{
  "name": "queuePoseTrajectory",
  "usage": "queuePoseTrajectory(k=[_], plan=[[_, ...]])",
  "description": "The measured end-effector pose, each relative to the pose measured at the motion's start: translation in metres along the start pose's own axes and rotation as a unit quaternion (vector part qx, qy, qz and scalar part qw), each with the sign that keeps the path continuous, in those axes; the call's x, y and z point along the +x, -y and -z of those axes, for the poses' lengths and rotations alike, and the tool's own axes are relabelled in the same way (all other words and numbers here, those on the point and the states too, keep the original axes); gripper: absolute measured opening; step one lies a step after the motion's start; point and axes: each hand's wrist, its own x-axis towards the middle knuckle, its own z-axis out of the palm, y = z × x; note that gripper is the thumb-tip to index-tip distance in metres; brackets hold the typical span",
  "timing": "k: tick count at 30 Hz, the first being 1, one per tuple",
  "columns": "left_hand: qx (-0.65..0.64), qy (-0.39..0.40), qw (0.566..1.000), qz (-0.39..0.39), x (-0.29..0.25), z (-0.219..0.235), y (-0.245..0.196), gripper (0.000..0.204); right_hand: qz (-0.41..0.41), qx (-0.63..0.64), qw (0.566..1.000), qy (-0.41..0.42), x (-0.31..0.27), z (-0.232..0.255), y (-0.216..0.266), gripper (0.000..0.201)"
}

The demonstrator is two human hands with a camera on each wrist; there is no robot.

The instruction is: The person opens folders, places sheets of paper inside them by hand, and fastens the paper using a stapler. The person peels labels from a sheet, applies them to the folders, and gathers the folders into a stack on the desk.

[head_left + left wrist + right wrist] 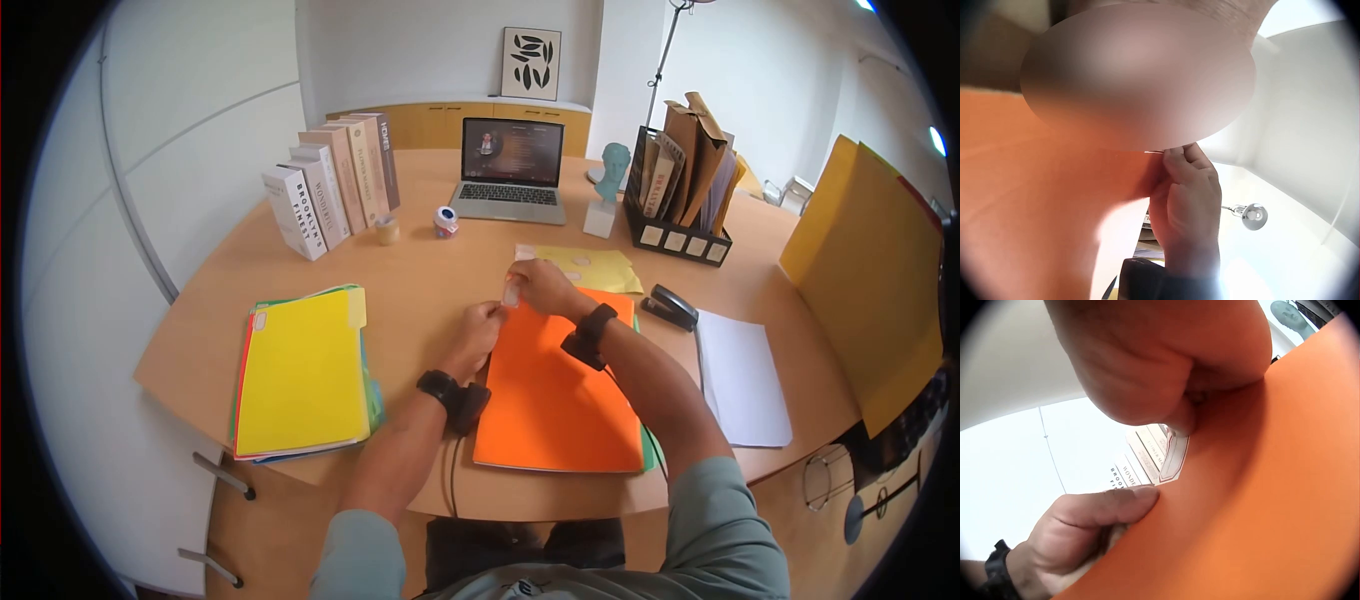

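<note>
An orange folder lies in front of me with a green edge showing beneath its right side. At its upper left corner my right hand pinches a small white label with a red border, which overlaps the folder's edge. My left hand grips the folder's left edge just below, its thumb lying on the orange face. Behind the folder is a yellow sheet bearing pale labels, partly covered by the right hand. A large blurred oval covers much of the left wrist view.
Left stands a stack of folders with a yellow one on top. To the right are a black stapler and white paper. Books, a laptop, a bust and a black file organizer stand farther back.
</note>
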Motion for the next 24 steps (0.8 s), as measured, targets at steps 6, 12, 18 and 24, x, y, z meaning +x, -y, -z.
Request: queuePoseTrajectory(k=[6,12,18,24], plan=[[-0.008,0.026,1.000,0.002,0.004,0.003,0.005,0.021,-0.075,-0.013,0.996,0.043,-0.003,0.008,0.017,0.018],[0.027,0.124,0.992,-0.003,-0.016,-0.029,-0.040,0.020,-0.074,-0.021,0.996,-0.053,-0.007,0.044,0.000,0.015],[0.167,0.056,0.984,-0.007,-0.030,-0.048,-0.082,0.021,-0.083,0.124,0.947,-0.283,-0.040,0.126,-0.036,0.023],[0.210,-0.036,0.974,-0.075,-0.080,0.036,-0.173,0.019,-0.203,0.193,0.904,-0.323,-0.138,0.152,-0.017,0.029]])
